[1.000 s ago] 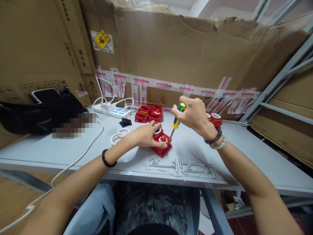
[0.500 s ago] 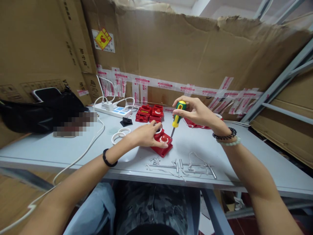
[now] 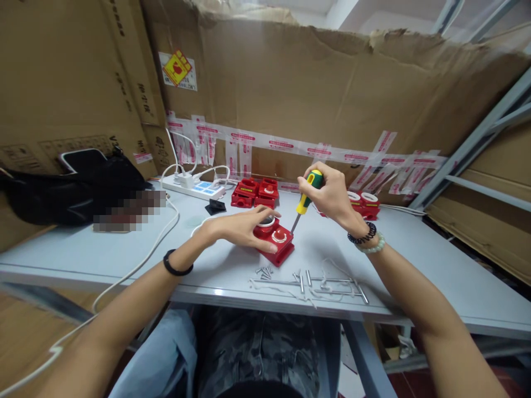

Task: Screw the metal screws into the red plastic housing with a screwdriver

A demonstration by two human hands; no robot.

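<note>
Together, hands (image 3: pixel 331 194) hold screwdriver (image 3: pixel 310 192) and red housing (image 3: pixel 282 250).

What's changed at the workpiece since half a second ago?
The left hand has straightened its fingers, its wrist sliding left. The right hand's wrist has swung left, tilting the screwdriver further right. Nothing newly grasped or released; the screwdriver tip stays at the red assembly's corner.

I record a green-and-yellow screwdriver (image 3: pixel 310 188), a solid red housing (image 3: pixel 283 249) with white ring markings, a pale grey worktop (image 3: pixel 415 260) with dark edge lining, and camouflage-patterned grey-black clothing (image 3: pixel 255 348).
</note>
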